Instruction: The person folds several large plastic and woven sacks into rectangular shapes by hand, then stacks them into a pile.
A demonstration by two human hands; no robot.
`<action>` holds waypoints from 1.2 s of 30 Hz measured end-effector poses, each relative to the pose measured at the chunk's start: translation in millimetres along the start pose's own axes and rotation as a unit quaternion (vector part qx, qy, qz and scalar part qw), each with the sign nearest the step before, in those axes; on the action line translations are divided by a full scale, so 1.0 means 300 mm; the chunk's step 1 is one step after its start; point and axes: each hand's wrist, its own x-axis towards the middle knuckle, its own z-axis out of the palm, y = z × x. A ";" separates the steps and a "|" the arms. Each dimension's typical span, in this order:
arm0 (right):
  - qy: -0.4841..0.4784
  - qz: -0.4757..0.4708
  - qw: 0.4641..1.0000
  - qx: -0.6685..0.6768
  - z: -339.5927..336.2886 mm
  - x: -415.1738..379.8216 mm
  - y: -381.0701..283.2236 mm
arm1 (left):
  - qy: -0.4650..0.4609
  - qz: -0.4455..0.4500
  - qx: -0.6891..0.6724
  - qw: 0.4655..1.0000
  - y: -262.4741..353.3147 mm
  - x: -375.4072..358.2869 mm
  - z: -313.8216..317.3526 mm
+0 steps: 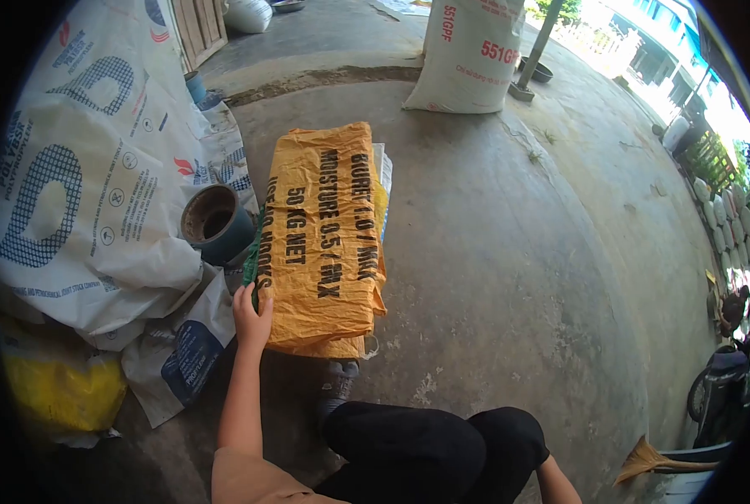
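A folded orange woven sack (307,227) with black print, including "50 KG NET", lies on top of a stack of folded sacks on the concrete floor. White, yellow and green edges of other sacks peek out beneath it. My left hand (251,317) touches the stack's near left edge, its thumb apart from the fingers and no clear grip showing. Of my right arm only the forearm (557,480) shows beside my bent knee. My right hand itself is hidden behind that knee.
A large white plastic sheet (81,176) with blue print drapes at the left, beside a blue-green pot (218,225). A yellow bag (64,391) sits below it. An upright white sack (467,59) stands ahead near a post (541,46). A broom (652,462) lies at lower right.
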 end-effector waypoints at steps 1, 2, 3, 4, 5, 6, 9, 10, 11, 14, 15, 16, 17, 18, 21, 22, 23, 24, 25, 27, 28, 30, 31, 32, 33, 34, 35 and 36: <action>-0.002 0.026 0.999 0.021 0.062 -0.042 0.000 | 0.020 0.021 0.021 0.999 -0.009 -0.033 0.005; -0.003 0.053 0.998 0.041 0.128 -0.085 -0.021 | 0.018 0.033 0.020 0.999 -0.024 -0.064 0.009; -0.007 0.084 0.994 0.063 0.196 -0.146 -0.043 | 0.012 0.045 0.019 0.999 -0.033 -0.100 0.006; -0.010 0.116 0.989 0.087 0.257 -0.214 -0.063 | 0.036 0.055 0.025 0.998 -0.022 -0.140 0.004; -0.014 0.149 0.983 0.111 0.312 -0.289 -0.055 | 0.039 0.067 0.027 0.997 -0.041 -0.170 0.010; -0.047 0.064 0.996 0.045 0.416 -0.302 0.022 | 0.042 0.061 0.013 0.997 -0.045 -0.206 0.009; -0.012 0.009 0.998 0.057 0.563 -0.339 -0.008 | 0.050 0.046 -0.017 0.998 -0.095 -0.321 0.047; -0.014 0.072 0.987 0.141 0.688 -0.314 0.062 | 0.041 0.059 0.008 0.997 -0.120 -0.374 0.071; -0.059 0.136 0.926 0.347 0.745 -0.302 0.088 | 0.029 0.066 0.027 0.997 -0.116 -0.444 0.087; 0.075 0.141 0.922 0.354 0.827 -0.250 0.084 | -0.052 0.084 0.086 0.991 -0.156 -0.630 0.127; 0.078 0.148 0.918 0.360 0.769 -0.261 0.034 | -0.102 0.083 0.133 0.982 -0.204 -0.693 0.136; 0.080 0.153 0.914 0.366 0.717 -0.275 0.004 | -0.147 0.073 0.148 0.975 -0.360 -0.736 0.188; 0.086 0.160 0.910 0.374 0.706 -0.285 0.013 | -0.189 0.063 0.163 0.966 -0.527 -0.777 0.255; 0.086 0.185 0.903 0.379 0.701 -0.289 0.018 | -0.198 0.067 0.157 0.965 -0.619 -0.860 0.282; 0.087 0.234 0.903 0.350 0.578 -0.325 -0.008 | -0.244 0.067 0.156 0.955 -0.636 -0.920 0.266; 0.084 0.259 0.911 0.311 0.541 -0.353 -0.019 | -0.284 0.056 0.160 0.944 -0.640 -0.930 0.246; 0.079 0.263 0.908 0.316 0.545 -0.359 0.001 | -0.324 0.045 0.165 0.931 -0.622 -0.923 0.232; 0.086 0.288 0.911 0.283 0.559 -0.358 0.031 | -0.362 0.033 0.168 0.916 -0.613 -0.912 0.200; 0.095 0.311 0.912 0.250 0.579 -0.369 0.052 | -0.399 0.022 0.170 0.901 -0.592 -0.889 0.198; 0.077 0.311 0.923 0.213 0.598 -0.400 0.061 | -0.461 -0.009 0.170 0.871 -0.527 -0.840 0.179; 0.060 0.305 0.935 0.170 0.595 -0.398 0.066 | -0.487 -0.031 0.167 0.857 -0.454 -0.811 0.182; 0.021 0.284 0.952 0.108 0.625 -0.395 0.064 | -0.528 -0.093 0.150 0.831 -0.411 -0.819 0.119; 0.007 0.300 0.946 0.120 0.579 -0.412 0.017 | -0.510 -0.120 0.141 0.840 -0.621 -0.837 0.224; -0.008 0.313 0.941 0.128 0.550 -0.401 -0.020 | -0.502 0.020 0.170 0.848 -0.830 -0.818 0.304; 0.014 0.286 0.944 0.165 0.557 -0.381 -0.016 | -0.481 -0.005 0.181 0.858 -0.750 -0.856 0.249; 0.030 0.257 0.944 0.203 0.576 -0.383 0.011 | -0.461 -0.034 0.192 0.866 -0.549 -0.879 0.189; 0.062 0.223 0.953 0.196 0.665 -0.369 0.100 | -0.432 -0.023 0.190 0.881 -0.439 -0.913 0.130; 0.094 0.189 0.958 0.194 0.727 -0.316 0.167 | -0.404 -0.010 0.192 0.895 -0.365 -0.940 0.089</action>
